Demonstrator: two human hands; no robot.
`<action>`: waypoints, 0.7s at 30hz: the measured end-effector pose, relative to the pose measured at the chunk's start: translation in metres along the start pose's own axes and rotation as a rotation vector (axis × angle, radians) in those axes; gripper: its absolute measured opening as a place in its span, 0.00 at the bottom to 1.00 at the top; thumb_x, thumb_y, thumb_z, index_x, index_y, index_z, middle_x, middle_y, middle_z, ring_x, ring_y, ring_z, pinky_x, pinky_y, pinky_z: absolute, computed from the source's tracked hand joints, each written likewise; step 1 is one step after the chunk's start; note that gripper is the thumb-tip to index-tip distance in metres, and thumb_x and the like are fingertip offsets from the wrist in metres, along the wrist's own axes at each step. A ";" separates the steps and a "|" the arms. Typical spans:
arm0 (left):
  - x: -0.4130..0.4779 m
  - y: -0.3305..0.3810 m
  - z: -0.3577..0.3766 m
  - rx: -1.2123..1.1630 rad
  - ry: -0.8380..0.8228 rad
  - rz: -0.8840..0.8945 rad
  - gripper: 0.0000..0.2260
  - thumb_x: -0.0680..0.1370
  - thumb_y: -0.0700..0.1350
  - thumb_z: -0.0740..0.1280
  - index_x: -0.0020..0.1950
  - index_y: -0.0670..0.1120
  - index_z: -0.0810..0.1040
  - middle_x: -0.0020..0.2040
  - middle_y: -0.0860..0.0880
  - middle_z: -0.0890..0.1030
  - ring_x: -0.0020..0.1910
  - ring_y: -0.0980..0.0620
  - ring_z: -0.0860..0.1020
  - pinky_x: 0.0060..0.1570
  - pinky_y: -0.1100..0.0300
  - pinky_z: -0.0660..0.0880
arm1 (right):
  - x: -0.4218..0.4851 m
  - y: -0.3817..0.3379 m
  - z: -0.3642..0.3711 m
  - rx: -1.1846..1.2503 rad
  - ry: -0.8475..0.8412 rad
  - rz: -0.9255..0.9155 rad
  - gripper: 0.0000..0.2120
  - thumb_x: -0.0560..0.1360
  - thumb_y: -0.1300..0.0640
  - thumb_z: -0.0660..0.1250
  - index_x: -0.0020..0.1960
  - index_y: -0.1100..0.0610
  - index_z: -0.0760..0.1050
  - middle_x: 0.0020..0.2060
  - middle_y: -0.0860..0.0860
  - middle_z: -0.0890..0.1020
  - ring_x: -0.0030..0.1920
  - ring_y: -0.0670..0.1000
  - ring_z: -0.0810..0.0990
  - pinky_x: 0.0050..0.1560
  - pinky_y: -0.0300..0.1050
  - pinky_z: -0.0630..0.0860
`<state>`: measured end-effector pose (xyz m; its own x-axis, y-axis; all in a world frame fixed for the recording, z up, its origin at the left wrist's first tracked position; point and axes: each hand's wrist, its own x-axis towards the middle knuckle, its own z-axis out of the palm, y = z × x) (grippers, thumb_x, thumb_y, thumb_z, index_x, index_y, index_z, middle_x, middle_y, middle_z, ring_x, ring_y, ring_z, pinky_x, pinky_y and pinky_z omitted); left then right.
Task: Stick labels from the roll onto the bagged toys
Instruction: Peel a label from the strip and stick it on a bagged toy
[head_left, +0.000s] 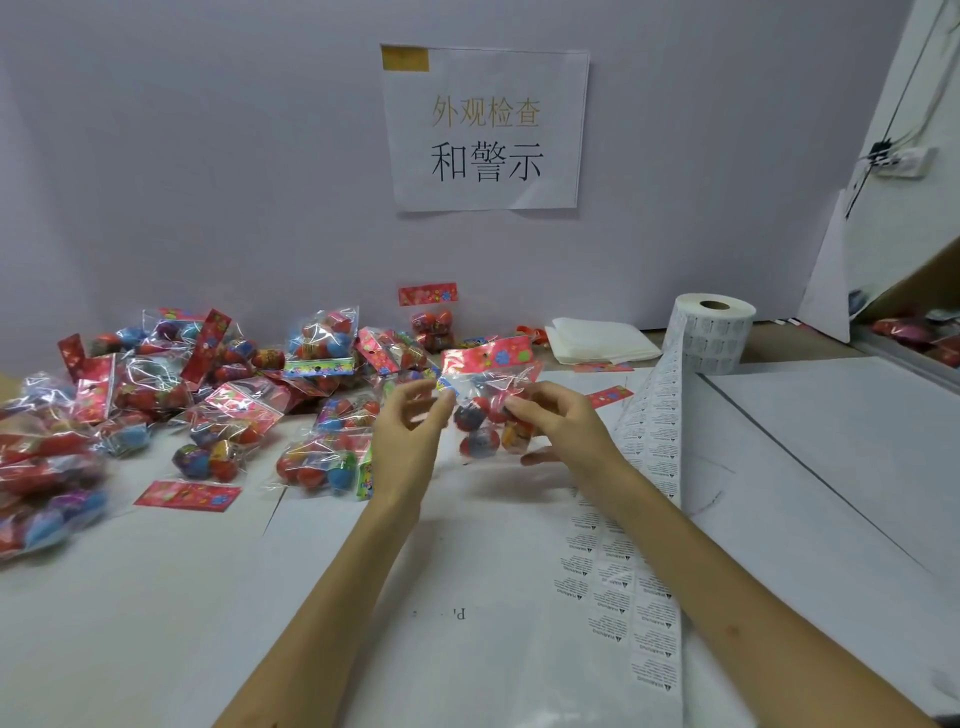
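A clear bag of coloured toy balls with a red header card (485, 402) is held upright above the table's middle. My right hand (558, 421) grips its right side, fingers curled round the plastic. My left hand (410, 431) is at the bag's left edge, thumb and fingers pinching near the upper corner; whether a label is between them is unclear. The label roll (714, 338) stands at the back right. Its printed strip (649, 519) runs toward me under my right forearm.
A heap of bagged toys (182, 395) covers the left half of the table. A loose red header card (187, 494) lies in front of it. Folded white sheets (597, 338) sit beside the roll. A paper sign (485, 130) hangs on the back wall.
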<state>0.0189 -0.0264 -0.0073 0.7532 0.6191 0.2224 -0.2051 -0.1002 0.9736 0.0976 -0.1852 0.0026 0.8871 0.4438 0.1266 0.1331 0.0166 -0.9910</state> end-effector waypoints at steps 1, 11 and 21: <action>0.000 0.001 -0.002 0.021 0.042 0.074 0.09 0.80 0.47 0.71 0.60 0.49 0.79 0.53 0.52 0.83 0.51 0.55 0.81 0.48 0.63 0.78 | 0.001 0.000 -0.001 0.009 0.049 0.014 0.09 0.78 0.54 0.72 0.57 0.56 0.80 0.50 0.55 0.85 0.47 0.53 0.84 0.37 0.47 0.82; -0.013 -0.004 0.010 0.077 -0.385 0.063 0.19 0.77 0.47 0.75 0.67 0.54 0.76 0.60 0.54 0.82 0.56 0.57 0.83 0.51 0.66 0.78 | -0.002 -0.002 -0.001 0.107 -0.149 0.004 0.14 0.84 0.51 0.61 0.59 0.55 0.82 0.55 0.53 0.86 0.58 0.50 0.84 0.52 0.52 0.83; -0.004 0.002 -0.001 -0.332 -0.395 -0.244 0.12 0.81 0.38 0.68 0.64 0.43 0.79 0.56 0.41 0.86 0.56 0.40 0.85 0.54 0.50 0.82 | 0.001 -0.001 -0.005 -0.104 -0.027 -0.079 0.13 0.80 0.59 0.69 0.64 0.54 0.78 0.54 0.52 0.84 0.52 0.50 0.83 0.44 0.43 0.81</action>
<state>0.0148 -0.0280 -0.0065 0.9667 0.2493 0.0576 -0.1334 0.2989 0.9449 0.1009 -0.1888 0.0038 0.8598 0.4691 0.2017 0.2488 -0.0399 -0.9677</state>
